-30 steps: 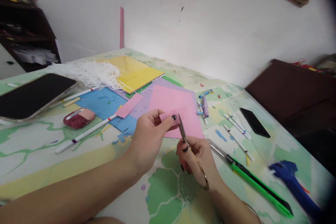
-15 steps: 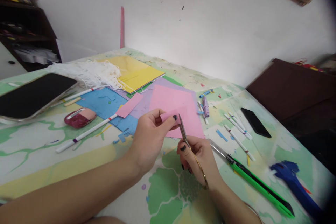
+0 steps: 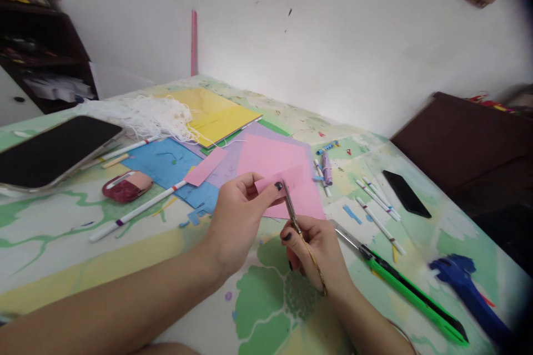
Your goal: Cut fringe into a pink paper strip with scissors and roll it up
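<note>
My left hand point(image 3: 241, 213) pinches a small pink paper strip point(image 3: 270, 182) between thumb and fingers. In my right hand point(image 3: 314, 249) is a pair of scissors point(image 3: 291, 208), its blades pointing up at the strip near my left thumb. The blades look nearly closed at the strip. Behind the strip lies a larger pink sheet point(image 3: 277, 158), on top of a lilac sheet point(image 3: 225, 169). Another pink strip point(image 3: 206, 166) rests at the end of a white paper stick point(image 3: 137, 211) to the left. The lower finger loops are partly hidden by my right hand.
A green box cutter point(image 3: 412, 291) with its blade out lies right of my right hand, beside a blue tool point(image 3: 466, 288). Phones point(image 3: 406, 194), white sticks point(image 3: 378, 224), blue sheets point(image 3: 154, 163), a yellow pad point(image 3: 220, 116), white string point(image 3: 145, 113) and a maroon object point(image 3: 127, 186) surround the hands.
The scissor blades have closed a little more at the strip, and my right thumb has shifted slightly left. My left hand stays in place.
</note>
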Tool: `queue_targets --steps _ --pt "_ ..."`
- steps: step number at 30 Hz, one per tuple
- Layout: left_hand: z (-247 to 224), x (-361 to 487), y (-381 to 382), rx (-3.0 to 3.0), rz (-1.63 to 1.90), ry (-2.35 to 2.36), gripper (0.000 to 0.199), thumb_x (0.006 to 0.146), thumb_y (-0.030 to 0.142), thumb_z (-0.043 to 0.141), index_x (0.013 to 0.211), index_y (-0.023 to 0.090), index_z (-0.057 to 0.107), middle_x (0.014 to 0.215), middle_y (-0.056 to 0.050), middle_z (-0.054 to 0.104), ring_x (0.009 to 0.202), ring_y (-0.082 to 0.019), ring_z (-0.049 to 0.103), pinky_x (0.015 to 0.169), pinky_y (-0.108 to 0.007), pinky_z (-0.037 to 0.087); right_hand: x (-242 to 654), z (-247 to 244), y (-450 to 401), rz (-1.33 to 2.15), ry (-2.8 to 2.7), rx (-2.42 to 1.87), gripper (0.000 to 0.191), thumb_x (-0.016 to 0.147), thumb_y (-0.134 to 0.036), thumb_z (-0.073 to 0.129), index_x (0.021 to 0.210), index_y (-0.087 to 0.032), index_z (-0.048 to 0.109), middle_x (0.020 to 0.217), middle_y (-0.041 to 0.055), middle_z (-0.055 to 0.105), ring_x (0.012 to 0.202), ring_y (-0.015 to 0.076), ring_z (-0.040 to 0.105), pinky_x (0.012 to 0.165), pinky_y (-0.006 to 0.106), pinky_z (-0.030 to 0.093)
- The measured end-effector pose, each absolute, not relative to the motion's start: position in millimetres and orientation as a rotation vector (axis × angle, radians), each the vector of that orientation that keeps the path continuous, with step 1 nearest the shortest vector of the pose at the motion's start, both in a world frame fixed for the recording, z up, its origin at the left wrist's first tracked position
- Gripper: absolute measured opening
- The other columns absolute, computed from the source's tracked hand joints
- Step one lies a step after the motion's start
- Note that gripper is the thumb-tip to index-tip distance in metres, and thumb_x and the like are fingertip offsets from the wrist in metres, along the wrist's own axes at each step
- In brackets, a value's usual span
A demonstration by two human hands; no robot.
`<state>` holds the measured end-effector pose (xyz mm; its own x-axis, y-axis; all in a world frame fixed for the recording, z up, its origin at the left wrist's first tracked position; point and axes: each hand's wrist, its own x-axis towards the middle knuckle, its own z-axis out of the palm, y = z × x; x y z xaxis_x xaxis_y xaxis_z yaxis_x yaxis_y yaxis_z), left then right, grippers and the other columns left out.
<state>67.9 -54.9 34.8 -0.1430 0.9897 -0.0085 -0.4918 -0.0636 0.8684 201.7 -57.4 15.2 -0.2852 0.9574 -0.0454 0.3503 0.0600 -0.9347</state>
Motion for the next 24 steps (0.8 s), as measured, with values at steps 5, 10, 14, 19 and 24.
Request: queue_targets --steps 5,10,14,19,24 --pt "34.6 67.5 -54.3 0.776 1.540 0.924 0.007 0.073 0.019 0.065 0.070 0.014 0.062 0.066 0.001 0.058 0.074 -0.014 0.060 0.086 -0.038 0.050 202.0 15.2 -56.7 1.208 -1.709 -1.329 0.037 0.071 -0.048 0.058 0.052 -0.017 0.049 0.034 -0.0030 0.045 0.031 0.0066 0.035 0.032 0.017 0.026" --pt "36.1 67.7 -54.6 0.767 1.546 0.928 0.009 0.072 0.021 0.067 0.068 0.014 0.063 0.063 0.002 0.055 0.071 -0.014 0.058 0.085 -0.037 0.050 202.2 14.0 -56.7 1.226 -1.689 -1.323 0.037 0.070 -0.047 0.063 0.053 -0.017 0.051 0.034 -0.0037 0.045 0.031 0.0065 0.035 0.032 0.017 0.026" --pt "37.1 68.1 -54.8 0.766 1.544 0.926 0.009 0.071 0.022 0.067 0.067 0.015 0.063 0.065 0.001 0.057 0.072 -0.014 0.059 0.084 -0.037 0.050 202.1 13.2 -56.6 1.243 -1.674 -1.331 0.037 0.068 -0.047 0.066 0.053 -0.017 0.051 0.034 -0.0042 0.044 0.031 0.0067 0.035 0.032 0.017 0.026" --pt "37.2 68.3 -54.8 0.759 1.544 0.904 0.008 0.072 0.020 0.067 0.069 0.014 0.063 0.067 0.001 0.057 0.072 -0.014 0.058 0.085 -0.037 0.050 202.0 12.2 -56.5 1.244 -1.675 -1.321 0.033 0.069 -0.042 0.065 0.054 -0.016 0.052 0.035 -0.0043 0.045 0.031 0.0064 0.034 0.032 0.017 0.026" --pt "36.5 68.0 -55.6 0.758 1.545 0.896 0.008 0.073 0.019 0.066 0.069 0.014 0.063 0.066 0.001 0.056 0.072 -0.013 0.057 0.086 -0.037 0.050 201.7 12.4 -56.5 1.237 -1.673 -1.329 0.029 0.069 -0.038 0.062 0.053 -0.017 0.051 0.034 -0.0046 0.044 0.031 0.0062 0.034 0.032 0.017 0.025"
